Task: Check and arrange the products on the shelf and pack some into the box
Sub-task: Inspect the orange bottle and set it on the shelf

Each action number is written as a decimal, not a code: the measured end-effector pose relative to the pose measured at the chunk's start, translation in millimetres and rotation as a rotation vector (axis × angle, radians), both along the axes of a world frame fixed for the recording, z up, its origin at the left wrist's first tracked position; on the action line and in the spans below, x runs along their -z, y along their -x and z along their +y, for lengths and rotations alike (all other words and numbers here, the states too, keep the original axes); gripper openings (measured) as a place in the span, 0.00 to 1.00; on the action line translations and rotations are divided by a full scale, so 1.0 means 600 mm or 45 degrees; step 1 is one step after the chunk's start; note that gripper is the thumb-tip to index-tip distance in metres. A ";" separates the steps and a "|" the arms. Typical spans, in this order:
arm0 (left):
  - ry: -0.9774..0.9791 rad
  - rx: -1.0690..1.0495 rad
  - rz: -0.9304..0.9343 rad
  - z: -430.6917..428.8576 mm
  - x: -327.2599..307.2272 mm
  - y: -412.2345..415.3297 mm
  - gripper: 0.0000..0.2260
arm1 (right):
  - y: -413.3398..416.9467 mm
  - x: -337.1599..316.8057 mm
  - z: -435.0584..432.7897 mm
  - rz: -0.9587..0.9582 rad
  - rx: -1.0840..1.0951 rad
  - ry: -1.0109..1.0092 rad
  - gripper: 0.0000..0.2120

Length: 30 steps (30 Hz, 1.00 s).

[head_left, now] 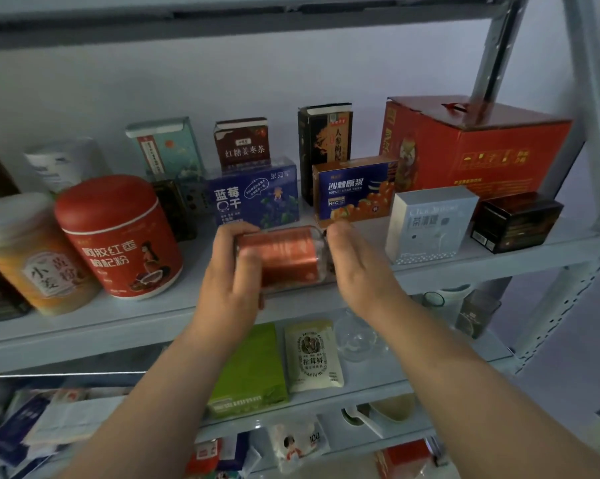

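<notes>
1. Both bare forearms reach up from the bottom edge toward the shelf (430, 267), one on each side of a jar.
2. Lying on its side at the front of that shelf is an orange-labelled clear jar (279, 259). The left hand (231, 271) is wrapped round its left end, fingers curled over the top and thumb along the front.
3. At the jar's right end the right hand (355, 261) is half open, palm facing the jar and fingers bent loosely by the end; whether it actually touches, I cannot tell.
4. Just behind the jar stand a blue blueberry box (253, 195) and a blue-and-orange box (355, 190).
5. Left of the hands sits a red canister (119, 236), with an orange canister (32, 254) beside it.
6. To the right stand a pale grey box (430, 224), a small dark box (516, 221) and, behind them, a big red carton (475, 146).
7. One shelf down, a green packet (253, 368) and a cream sachet (312, 356) lie flat.
</notes>
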<state>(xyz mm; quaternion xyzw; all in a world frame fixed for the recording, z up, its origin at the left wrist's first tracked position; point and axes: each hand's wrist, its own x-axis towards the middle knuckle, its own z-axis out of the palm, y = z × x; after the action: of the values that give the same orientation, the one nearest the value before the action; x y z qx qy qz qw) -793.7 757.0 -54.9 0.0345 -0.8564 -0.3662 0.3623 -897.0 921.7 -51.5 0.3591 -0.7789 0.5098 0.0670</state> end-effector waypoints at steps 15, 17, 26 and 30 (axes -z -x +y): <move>-0.379 0.050 -0.025 0.003 -0.012 -0.087 0.10 | -0.073 0.021 -0.003 -0.351 -0.273 0.079 0.24; -0.591 0.028 -0.102 0.004 -0.009 -0.086 0.09 | -0.077 0.022 -0.001 -0.225 -0.298 0.003 0.15; -0.872 -0.023 -0.159 -0.010 0.009 -0.109 0.11 | -0.078 0.011 0.012 -0.397 -0.481 -0.034 0.17; -0.917 -0.058 -0.155 -0.014 0.003 -0.116 0.11 | -0.084 0.013 0.003 -0.492 -0.468 -0.045 0.20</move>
<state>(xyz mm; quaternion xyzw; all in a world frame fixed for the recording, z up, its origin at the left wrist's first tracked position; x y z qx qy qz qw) -723.8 748.7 -56.9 0.2006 -0.6917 -0.6333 0.2833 -846.4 923.5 -59.5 0.3915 -0.7078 0.5588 -0.1830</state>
